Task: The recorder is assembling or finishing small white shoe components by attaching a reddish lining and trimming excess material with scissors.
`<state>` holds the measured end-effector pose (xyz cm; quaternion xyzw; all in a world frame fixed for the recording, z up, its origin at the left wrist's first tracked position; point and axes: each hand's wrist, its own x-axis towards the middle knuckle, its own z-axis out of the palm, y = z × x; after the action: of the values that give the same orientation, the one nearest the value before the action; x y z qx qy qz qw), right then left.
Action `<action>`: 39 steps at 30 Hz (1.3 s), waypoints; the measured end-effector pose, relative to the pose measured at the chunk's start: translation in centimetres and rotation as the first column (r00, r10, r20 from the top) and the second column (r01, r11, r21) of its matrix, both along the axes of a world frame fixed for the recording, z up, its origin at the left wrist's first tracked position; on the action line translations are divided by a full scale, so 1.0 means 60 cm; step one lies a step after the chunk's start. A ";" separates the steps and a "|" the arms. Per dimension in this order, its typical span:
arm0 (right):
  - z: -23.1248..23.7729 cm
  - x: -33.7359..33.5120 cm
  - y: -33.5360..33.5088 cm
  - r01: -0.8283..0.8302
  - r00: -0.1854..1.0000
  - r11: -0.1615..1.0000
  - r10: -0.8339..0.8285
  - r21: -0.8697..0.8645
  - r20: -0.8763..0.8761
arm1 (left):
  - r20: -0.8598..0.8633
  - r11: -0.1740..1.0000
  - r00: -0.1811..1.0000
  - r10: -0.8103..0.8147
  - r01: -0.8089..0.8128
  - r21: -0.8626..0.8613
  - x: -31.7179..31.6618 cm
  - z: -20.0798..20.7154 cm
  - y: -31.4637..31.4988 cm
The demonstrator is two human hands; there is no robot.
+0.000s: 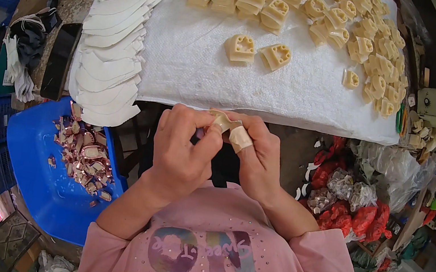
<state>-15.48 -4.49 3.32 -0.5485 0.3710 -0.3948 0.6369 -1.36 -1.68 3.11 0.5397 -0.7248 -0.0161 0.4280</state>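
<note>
The curved cream piece [223, 121] is between the two hands, just before the near edge of the white-covered table [181, 78]. The left hand [185, 139] is closed in a pinch upon it, with thumb and bent fingers together. The right hand [261, 152] also is nearly closed and grips its other end; the pale wrap [240, 138] lies at the right thumb (whether it is tape or part of the piece, I cannot tell). In my judgement, work on this piece is in the middle, because both hands are engaged with it.

On the table, the two cream blocks [240, 49] [275, 57] stand near, apart from the others. Beyond them, a large group of similar blocks [377, 64] covers the far and right parts; these seem already shaped. At left, the flat white strips [113, 58] lie overlapping in a long row, and I judge that they are not yet used.

Further out, the blue basin [41, 193] contains shiny reddish pieces [89, 152], and at right are red and clear plastic bags [356, 208].
</note>
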 end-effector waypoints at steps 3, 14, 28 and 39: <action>-0.001 -0.007 -0.015 -0.084 0.979 0.983 0.051 -0.161 -0.200 | -0.212 0.993 0.977 0.011 0.014 0.116 0.007 -0.010 0.001; -0.011 -0.020 -0.077 -0.459 0.887 0.843 0.420 0.281 0.190 | -0.521 0.926 0.829 -0.204 0.337 0.173 0.022 -0.011 0.016; -0.035 -0.014 -0.075 -0.272 0.960 0.920 0.278 -0.283 -0.021 | -0.920 0.936 0.366 0.143 0.252 0.245 0.000 -0.014 0.011; -0.028 0.007 -0.061 -0.160 0.986 0.954 0.167 -0.253 0.008 | -0.911 0.931 0.383 0.156 0.251 0.265 -0.004 -0.016 0.007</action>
<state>-15.03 -8.13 1.62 -0.6479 0.2618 -0.3926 0.5979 -1.63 -1.27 2.15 0.4861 -0.3632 -0.4580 0.6497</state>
